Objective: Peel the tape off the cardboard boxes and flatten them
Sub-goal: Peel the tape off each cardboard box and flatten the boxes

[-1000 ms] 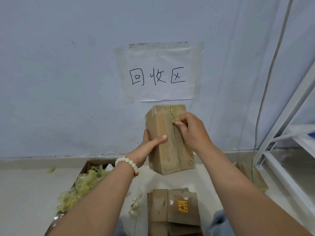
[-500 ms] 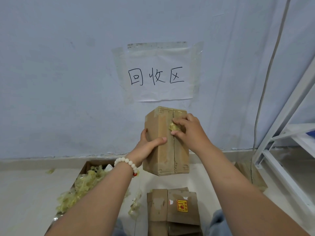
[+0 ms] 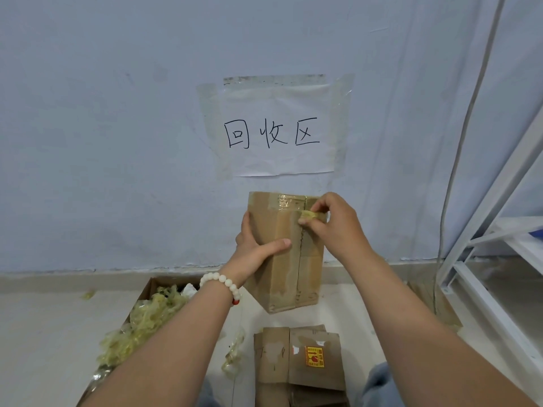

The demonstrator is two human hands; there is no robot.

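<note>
a person holds a tall cardboard box (image 3: 282,277) upright in the air before a pale blue wall (image 3: 102,142). the left hand (image 3: 252,248) grips the box's left side: its thumb lies across the front face and its fingers wrap round the left edge, out of sight behind it. a white bead bracelet (image 3: 223,284) sits on that wrist.

the right hand (image 3: 332,227) is at the upper right of the box's front face. its thumb and forefinger pinch a crumpled wad of yellowish tape (image 3: 310,214) right beside the centre seam, and the remaining fingers are curled in behind. a shiny tape strip (image 3: 289,201) crosses the top edge of the box, just above and left of the right hand's fingertips. the seam runs down the face between the two hands.

below the hands, close to the person's knees, lies a stack of flattened boxes (image 3: 308,359), the top one bearing a yellow and red sticker (image 3: 315,357). below and to the left of the left forearm, an open carton (image 3: 148,289) on the floor holds a heap of tape scraps (image 3: 147,321), some spilling over its side. above the hands a paper sign (image 3: 279,133) with handwritten characters is taped to the wall. to the right of the right arm stands a white metal rack (image 3: 499,259), with a thin cable (image 3: 458,171) hanging down the wall beside it.
</note>
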